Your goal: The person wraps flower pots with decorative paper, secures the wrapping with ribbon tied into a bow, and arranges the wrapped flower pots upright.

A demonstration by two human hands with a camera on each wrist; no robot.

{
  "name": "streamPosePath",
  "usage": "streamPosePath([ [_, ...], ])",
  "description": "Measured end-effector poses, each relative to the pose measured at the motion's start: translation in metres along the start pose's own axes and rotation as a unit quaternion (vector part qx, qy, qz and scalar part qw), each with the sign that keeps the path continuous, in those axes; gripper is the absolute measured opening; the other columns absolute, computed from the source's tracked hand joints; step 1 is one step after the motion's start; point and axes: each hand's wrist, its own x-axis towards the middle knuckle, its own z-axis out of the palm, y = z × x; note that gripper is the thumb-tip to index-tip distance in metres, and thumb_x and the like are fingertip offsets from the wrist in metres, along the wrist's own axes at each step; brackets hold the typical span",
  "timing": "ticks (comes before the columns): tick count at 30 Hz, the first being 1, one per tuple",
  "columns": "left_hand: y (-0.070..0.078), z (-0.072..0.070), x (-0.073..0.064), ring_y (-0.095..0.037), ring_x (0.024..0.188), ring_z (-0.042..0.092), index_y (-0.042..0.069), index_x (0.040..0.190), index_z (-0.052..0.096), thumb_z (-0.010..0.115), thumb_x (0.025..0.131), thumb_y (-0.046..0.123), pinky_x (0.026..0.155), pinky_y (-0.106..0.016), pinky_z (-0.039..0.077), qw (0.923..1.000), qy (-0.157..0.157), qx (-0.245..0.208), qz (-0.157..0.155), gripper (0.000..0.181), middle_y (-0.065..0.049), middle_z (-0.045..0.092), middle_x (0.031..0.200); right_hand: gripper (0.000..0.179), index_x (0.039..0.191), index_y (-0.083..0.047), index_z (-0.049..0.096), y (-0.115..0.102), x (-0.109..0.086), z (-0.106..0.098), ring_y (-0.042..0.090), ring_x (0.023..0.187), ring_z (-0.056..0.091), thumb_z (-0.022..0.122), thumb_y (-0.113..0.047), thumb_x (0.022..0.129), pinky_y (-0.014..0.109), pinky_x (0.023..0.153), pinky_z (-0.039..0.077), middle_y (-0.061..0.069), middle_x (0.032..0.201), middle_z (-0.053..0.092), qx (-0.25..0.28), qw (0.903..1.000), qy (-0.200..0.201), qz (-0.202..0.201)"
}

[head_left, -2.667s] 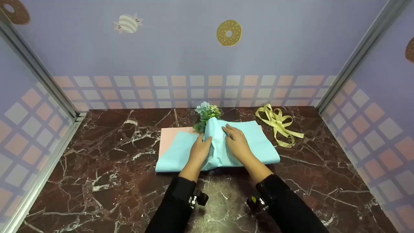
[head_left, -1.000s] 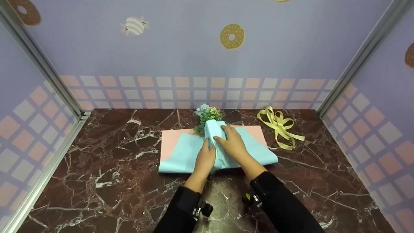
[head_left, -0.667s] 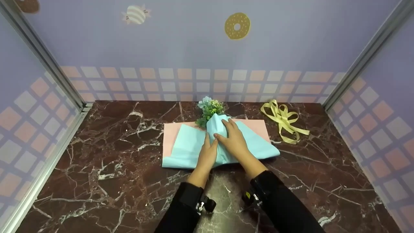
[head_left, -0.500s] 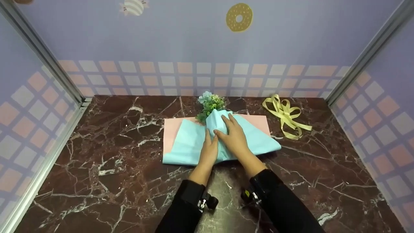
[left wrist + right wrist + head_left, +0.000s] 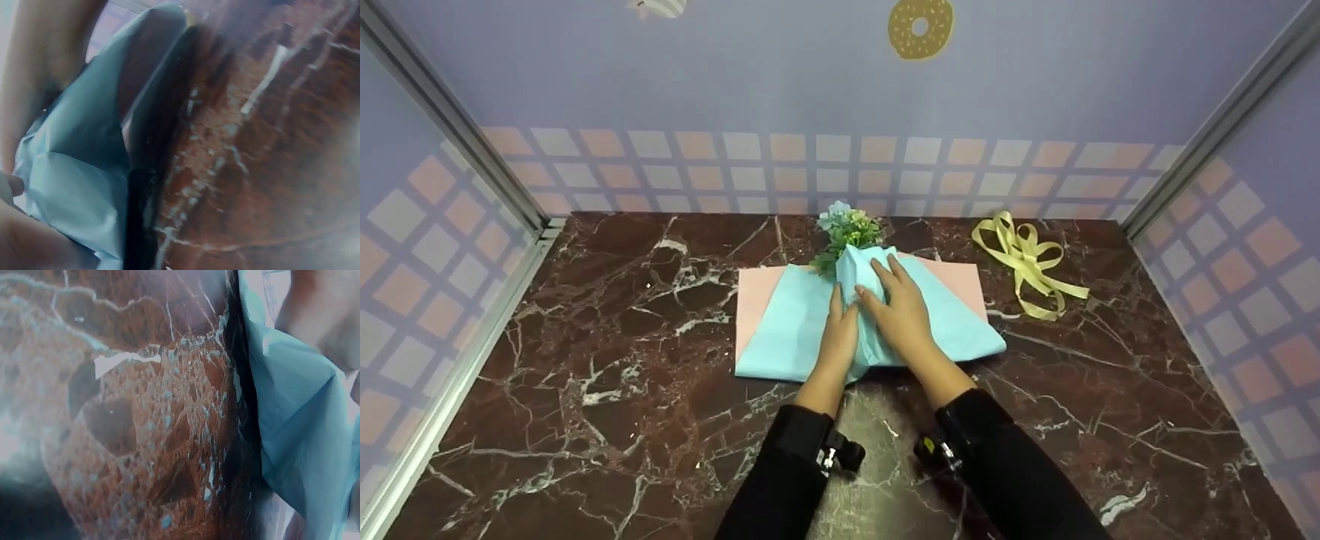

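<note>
A sheet of light blue wrapping paper [image 5: 791, 330] lies on a pink sheet [image 5: 757, 289], its middle gathered into a raised fold. Green stems with blue and yellow artificial flowers [image 5: 851, 229] stick out past the fold's far end; their lower part is hidden in the paper. My left hand [image 5: 838, 341] grips the fold from the left, thumb along its side, other fingers mostly hidden. From the right, my right hand [image 5: 904, 311] holds the fold, fingers over its top and thumb near the left thumb. Both wrist views show creased blue paper [image 5: 73, 191] beside the hands.
A loosely looped yellow ribbon [image 5: 1024, 259] lies at the back right of the dark marble-patterned table [image 5: 622, 420]. Patterned purple walls [image 5: 697, 82] enclose the back and both sides.
My right hand has drawn the paper's right part inward, baring more of the pink sheet there. The fold is narrower and both hands sit closer together. The head view has tilted down.
</note>
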Motion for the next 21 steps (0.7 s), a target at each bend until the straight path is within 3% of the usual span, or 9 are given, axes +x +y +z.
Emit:
streamPosePath([
  [4, 0.004, 0.002, 0.000, -0.027, 0.147, 0.013, 0.013, 0.158, 0.009, 0.033, 0.105, 0.042, 0.117, -0.047, 0.016, 0.9996, 0.014, -0.016, -0.020, 0.065, -0.010, 0.012, 0.162, 0.054, 0.146, -0.015, 0.047, -0.003, -0.002, 0.001, 0.032, 0.141, 0.029, 0.054, -0.041, 0.099, 0.050, 0.114, 0.024, 0.010, 0.156, 0.031, 0.006, 0.9999, 0.007, -0.003],
  [10, 0.003, 0.002, -0.002, -0.029, 0.146, 0.015, 0.011, 0.158, 0.009, 0.032, 0.106, 0.040, 0.116, -0.047, 0.018, 0.9995, 0.025, -0.017, -0.012, 0.063, -0.012, 0.014, 0.161, 0.055, 0.143, -0.014, 0.051, -0.010, -0.002, 0.004, 0.034, 0.138, 0.033, 0.062, -0.039, 0.095, 0.050, 0.111, 0.028, 0.012, 0.154, 0.034, 0.006, 0.9995, 0.022, 0.023],
  [16, 0.001, 0.001, -0.003, -0.028, 0.146, 0.015, 0.018, 0.158, 0.009, 0.031, 0.107, 0.040, 0.116, -0.048, 0.018, 0.9994, 0.015, -0.028, -0.014, 0.060, -0.009, 0.013, 0.162, 0.052, 0.142, -0.018, 0.053, -0.016, 0.000, 0.006, 0.039, 0.130, 0.043, 0.060, -0.041, 0.096, 0.057, 0.103, 0.036, 0.020, 0.149, 0.039, -0.094, 0.9951, 0.030, 0.001],
  [21, 0.001, 0.002, -0.003, -0.029, 0.146, 0.016, 0.024, 0.158, 0.011, 0.030, 0.107, 0.036, 0.115, -0.052, 0.018, 0.9998, 0.005, -0.014, 0.016, 0.056, -0.007, 0.014, 0.162, 0.048, 0.145, -0.024, 0.050, -0.017, -0.002, 0.003, 0.040, 0.137, 0.033, 0.053, -0.042, 0.100, 0.064, 0.106, 0.026, 0.019, 0.151, 0.036, -0.162, 0.9867, 0.015, -0.005],
])
